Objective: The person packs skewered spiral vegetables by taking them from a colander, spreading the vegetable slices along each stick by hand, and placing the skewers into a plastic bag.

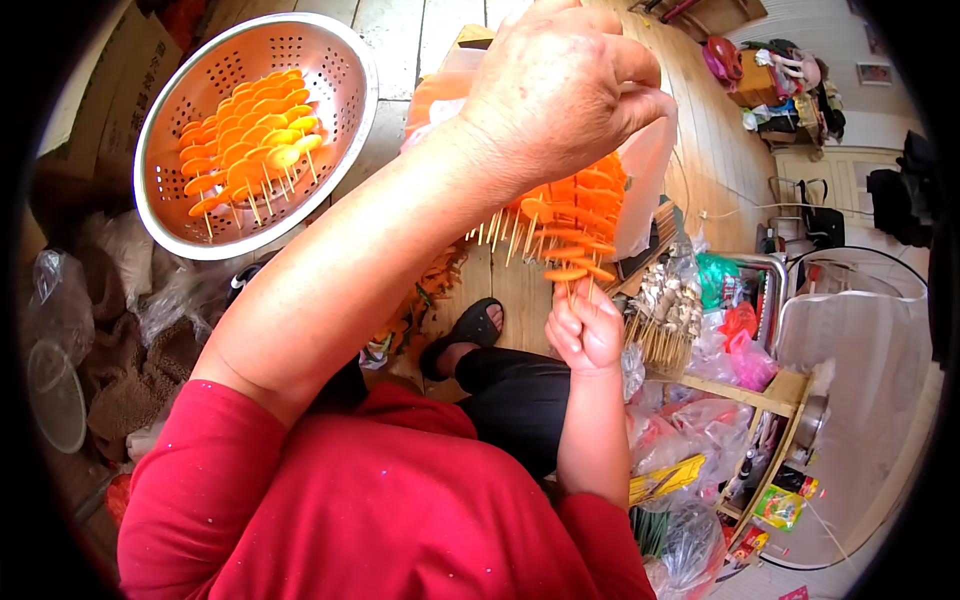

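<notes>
My left hand (560, 95) is closed, its fingertips at the upper edge of a pale translucent plastic bag (648, 185). Below it, many orange slices, apparently carrot, on thin wooden sticks (575, 215) lie in rows against the bag, the sticks pointing towards me. My left hand and forearm cover part of them. Lower down, my right hand (585, 325) pinches the sticks of the nearest carrot skewers (570, 273). To the left, a metal colander (350, 75) holds more carrot skewers (255, 135), stacked with their sticks towards me.
Orange peelings (435, 290) lie below my left forearm, beside my slippered foot (470, 330). Right of my hand are skewers of pale grey pieces (670, 300) and a wooden shelf (740, 392) among plastic bags. Crumpled bags and brown cloth (130, 385) crowd the left.
</notes>
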The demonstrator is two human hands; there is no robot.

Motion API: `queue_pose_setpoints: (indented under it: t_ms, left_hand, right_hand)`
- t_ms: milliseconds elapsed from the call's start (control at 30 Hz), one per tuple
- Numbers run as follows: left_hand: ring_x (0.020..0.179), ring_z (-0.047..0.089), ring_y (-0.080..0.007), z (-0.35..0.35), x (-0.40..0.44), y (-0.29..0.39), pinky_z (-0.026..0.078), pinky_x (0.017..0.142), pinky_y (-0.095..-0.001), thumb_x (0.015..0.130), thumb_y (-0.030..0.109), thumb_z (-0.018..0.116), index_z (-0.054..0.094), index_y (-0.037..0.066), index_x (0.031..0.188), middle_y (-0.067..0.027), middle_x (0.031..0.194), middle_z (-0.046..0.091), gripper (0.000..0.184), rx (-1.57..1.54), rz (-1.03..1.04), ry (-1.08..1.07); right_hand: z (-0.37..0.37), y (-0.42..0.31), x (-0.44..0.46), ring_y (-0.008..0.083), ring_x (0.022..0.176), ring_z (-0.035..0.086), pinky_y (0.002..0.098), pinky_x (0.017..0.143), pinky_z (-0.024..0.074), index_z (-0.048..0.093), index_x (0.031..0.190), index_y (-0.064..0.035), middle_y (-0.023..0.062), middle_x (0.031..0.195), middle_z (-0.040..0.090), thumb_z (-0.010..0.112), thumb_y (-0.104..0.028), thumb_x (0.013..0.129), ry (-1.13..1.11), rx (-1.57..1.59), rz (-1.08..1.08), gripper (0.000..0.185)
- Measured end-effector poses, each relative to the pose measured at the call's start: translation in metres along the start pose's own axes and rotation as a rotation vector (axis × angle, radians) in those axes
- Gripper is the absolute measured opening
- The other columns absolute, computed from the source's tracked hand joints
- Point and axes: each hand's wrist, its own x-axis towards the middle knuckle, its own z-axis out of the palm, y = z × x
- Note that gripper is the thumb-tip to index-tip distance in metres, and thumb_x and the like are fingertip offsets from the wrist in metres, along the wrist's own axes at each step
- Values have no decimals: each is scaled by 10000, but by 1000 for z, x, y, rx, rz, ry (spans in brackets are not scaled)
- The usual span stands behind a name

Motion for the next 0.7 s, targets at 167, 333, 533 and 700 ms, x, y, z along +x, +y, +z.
queue_pose_setpoints:
  t_ms: [167,333,533,700]
  left_hand:
    - [617,591,-170,11,-2,5,475,566,-288,742,294,733,680,69,795,-66,676,598,238,-311,-273,-13]
    - [644,560,-97,3,-1,6,463,598,-245,844,176,655,645,23,871,-59,699,621,156,-514,-339,-31]
    - [606,571,-118,3,-2,9,470,574,-269,842,210,652,649,17,863,-88,678,624,194,-643,-438,-32]
    - [603,560,-107,2,-1,11,459,561,-263,849,203,643,647,13,855,-79,671,619,190,-680,-431,-48]
  right_hand:
    - [-18,-3,28,107,440,371,226,432,308,530,1035,-6,8,612,425,514,-153,899,102,98,-116,200]
    - [-38,-8,39,109,467,384,221,437,306,538,1054,-13,3,652,440,520,-155,895,239,56,-196,214]
    - [-46,-15,40,109,460,371,223,432,302,542,1057,-13,6,660,440,512,-145,897,334,0,-258,210]
    - [-60,-16,41,107,441,347,222,417,278,546,1070,-31,-4,652,438,507,-161,901,461,-12,-121,217]
